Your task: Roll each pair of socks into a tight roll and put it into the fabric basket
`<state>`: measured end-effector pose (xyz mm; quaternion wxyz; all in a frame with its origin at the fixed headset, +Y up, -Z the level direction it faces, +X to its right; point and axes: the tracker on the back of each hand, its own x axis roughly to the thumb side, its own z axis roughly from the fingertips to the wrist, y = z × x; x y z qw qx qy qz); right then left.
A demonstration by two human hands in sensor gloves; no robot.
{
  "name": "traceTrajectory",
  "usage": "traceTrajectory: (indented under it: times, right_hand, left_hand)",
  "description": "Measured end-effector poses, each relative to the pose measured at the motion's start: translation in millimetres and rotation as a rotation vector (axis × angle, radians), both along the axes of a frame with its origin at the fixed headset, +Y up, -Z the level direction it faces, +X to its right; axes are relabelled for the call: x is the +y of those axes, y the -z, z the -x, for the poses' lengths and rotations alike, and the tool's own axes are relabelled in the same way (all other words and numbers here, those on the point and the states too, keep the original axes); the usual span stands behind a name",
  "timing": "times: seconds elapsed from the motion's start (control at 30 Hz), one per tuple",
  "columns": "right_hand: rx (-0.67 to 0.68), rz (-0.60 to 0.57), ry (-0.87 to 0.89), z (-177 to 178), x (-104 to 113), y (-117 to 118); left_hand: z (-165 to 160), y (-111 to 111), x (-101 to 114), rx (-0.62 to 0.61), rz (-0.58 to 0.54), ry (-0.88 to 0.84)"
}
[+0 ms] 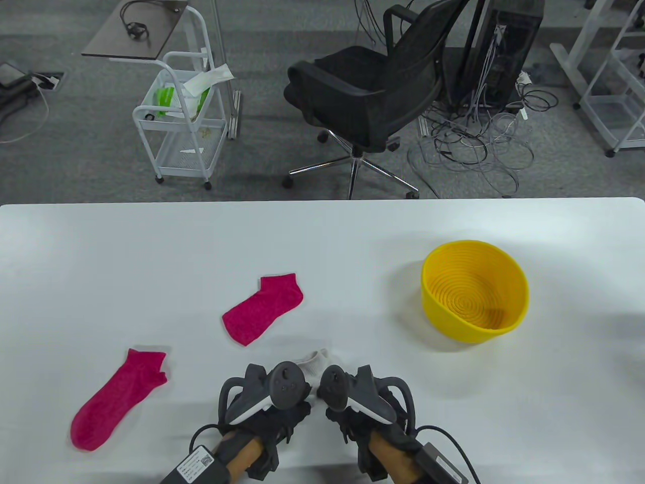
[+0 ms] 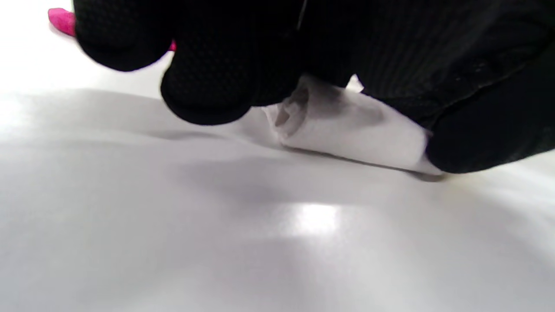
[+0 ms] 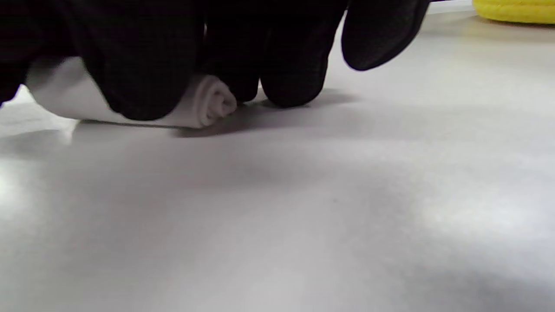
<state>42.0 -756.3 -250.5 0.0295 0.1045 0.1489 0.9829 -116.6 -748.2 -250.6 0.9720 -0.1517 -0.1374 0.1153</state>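
A white sock pair [image 1: 316,362] lies on the table at the front centre, partly rolled. Its roll [image 2: 351,130] sits under both gloved hands. My left hand [image 1: 282,403] curls its fingers [image 2: 208,78] over the roll's left end. My right hand [image 1: 347,403] curls its fingers [image 3: 143,65] over the right end, where the spiral of the roll [image 3: 214,102] shows. Two pink socks lie flat, apart from each other: one [image 1: 263,308] mid-table, the other [image 1: 118,398] at the front left. The yellow basket [image 1: 474,298] stands empty to the right.
The white table [image 1: 151,252] reaches to a far edge, behind which stand a black office chair [image 1: 373,85], a white cart [image 1: 181,116] and tangled cables on the floor. Trackers on the hands hide most of the white roll from above.
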Motion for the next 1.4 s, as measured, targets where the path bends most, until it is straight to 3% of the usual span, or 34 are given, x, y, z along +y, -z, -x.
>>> traceTrajectory:
  times: [0.43, 0.63, 0.7, 1.03, 1.4]
  right_hand:
    - [0.010, -0.008, 0.008, -1, 4, 2]
    - [0.042, -0.133, 0.085, -7, 30, -3]
    - [0.077, -0.101, 0.132, -6, 34, -7]
    - [0.085, 0.013, 0.041, 0, 15, -6]
    - [0.035, 0.025, 0.042, -4, 5, -1]
  left_hand:
    - [-1, 6, -9, 0.000, 0.007, 0.001]
    - [4, 8, -12, 0.014, 0.038, -0.036]
    - [4, 9, -12, 0.020, 0.040, -0.048]
    - [4, 7, -13, 0.031, 0.018, -0.059]
    - [6, 1, 5, 0.027, -0.052, -0.027]
